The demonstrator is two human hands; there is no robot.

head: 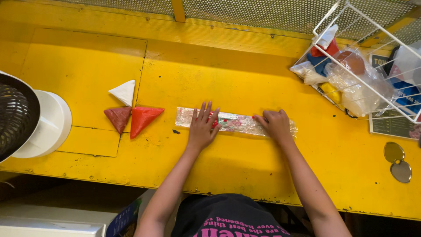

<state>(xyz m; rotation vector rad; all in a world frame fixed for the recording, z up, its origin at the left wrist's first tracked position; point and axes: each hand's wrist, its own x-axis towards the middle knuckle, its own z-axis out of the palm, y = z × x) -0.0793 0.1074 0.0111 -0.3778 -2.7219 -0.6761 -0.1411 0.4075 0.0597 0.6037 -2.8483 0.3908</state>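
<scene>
A long strip of clear plastic bag (pixel 239 123) lies flat on the yellow table (pixel 228 79), folded lengthwise, with red and pale colour showing through. My left hand (pixel 203 126) presses flat on its left part, fingers spread. My right hand (pixel 274 124) rests on its right part with fingers curled down onto the plastic. To the left lie three folded triangles: a white one (pixel 124 91), a dark red one (pixel 117 117) and a bright red one (pixel 142 118).
A white wire basket (pixel 351 44) at the right holds several plastic bags in clear, white, red, blue and yellow. A white fan with a dark grille (pixel 26 120) stands at the left edge. Two round metal lids (pixel 397 161) lie at the right.
</scene>
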